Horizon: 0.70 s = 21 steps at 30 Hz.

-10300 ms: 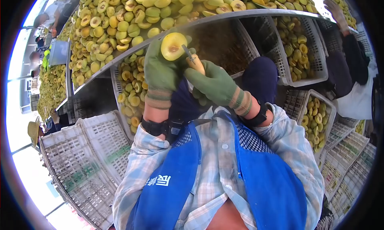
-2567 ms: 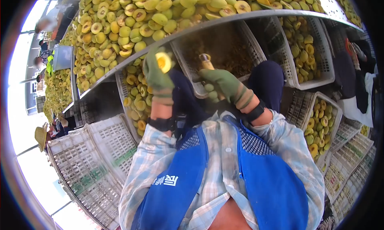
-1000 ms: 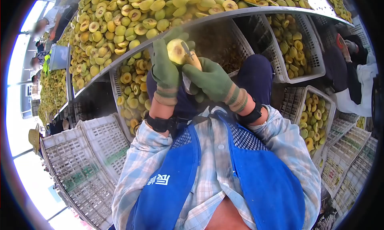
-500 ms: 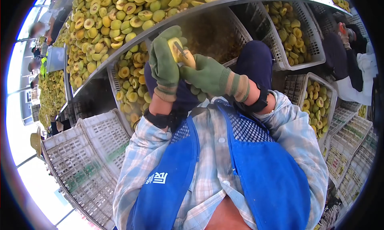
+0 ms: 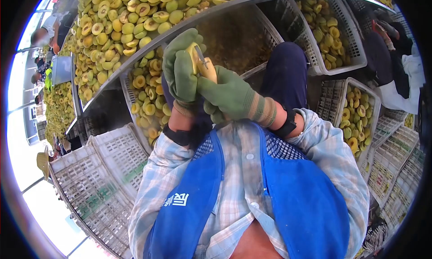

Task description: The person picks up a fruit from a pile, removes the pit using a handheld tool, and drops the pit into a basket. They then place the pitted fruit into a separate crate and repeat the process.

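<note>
My left hand point(image 5: 181, 72), in a green knit glove, is closed around a yellow-green fruit half point(image 5: 194, 56) that looks like a peach. Its thumb presses along the near side. In my right hand point(image 5: 234, 91), also gloved in green, is a small knife point(image 5: 207, 71) with a pale wooden handle and a short metal blade. The blade overlaps the cut side of the fruit. Both hands are close together above my lap. Part of the fruit is hidden by the left glove.
Halved fruit covers a metal-edged table point(image 5: 130, 61) ahead. Below it stand a crate of halves point(image 5: 127, 89) at left and a crate point(image 5: 265, 22) with dark wet contents. More filled crates point(image 5: 357, 66) stand at right, with another person's gloved hand point(image 5: 384, 35) beyond. White crates point(image 5: 101, 169) flank me.
Both hands have shifted slightly left. The fruit half has turned more edge-on, and the knife blade sits at a different angle against it.
</note>
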Available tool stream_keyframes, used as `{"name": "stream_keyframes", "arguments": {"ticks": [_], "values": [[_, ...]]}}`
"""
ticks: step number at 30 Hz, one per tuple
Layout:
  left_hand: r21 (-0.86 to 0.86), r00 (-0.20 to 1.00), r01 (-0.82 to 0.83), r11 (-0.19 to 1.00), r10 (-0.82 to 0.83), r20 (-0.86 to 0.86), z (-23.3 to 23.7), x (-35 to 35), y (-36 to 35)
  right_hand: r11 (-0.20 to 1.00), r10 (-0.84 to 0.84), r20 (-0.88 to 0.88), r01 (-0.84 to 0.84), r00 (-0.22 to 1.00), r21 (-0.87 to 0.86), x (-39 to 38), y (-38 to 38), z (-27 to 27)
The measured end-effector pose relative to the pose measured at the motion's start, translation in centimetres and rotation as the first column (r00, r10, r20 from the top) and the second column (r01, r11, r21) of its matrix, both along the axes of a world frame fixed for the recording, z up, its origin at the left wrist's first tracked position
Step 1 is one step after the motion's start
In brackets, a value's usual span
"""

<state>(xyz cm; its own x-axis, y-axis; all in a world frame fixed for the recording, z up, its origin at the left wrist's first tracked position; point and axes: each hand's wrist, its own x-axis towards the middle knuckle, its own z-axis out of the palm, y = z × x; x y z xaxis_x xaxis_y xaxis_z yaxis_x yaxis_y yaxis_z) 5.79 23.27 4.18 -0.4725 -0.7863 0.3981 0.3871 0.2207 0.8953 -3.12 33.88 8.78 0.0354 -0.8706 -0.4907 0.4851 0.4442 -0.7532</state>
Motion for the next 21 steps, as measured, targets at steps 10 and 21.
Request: {"name": "stream_keyframes", "arguments": {"ticks": [10,21], "values": [[0.291,0.987,-0.028,0.956,-0.02,0.158,0.3,0.2,-0.3,0.943,0.007,-0.684,-0.233,0.729,-0.239,-1.1,-0.1,-4.5],[0.519,0.998,-0.015,0.855,-0.015,0.054,0.3,-1.1,0.1,0.964,-0.184,-0.799,-0.056,0.573,-0.261,-0.4,-0.1,-4.5]]}}
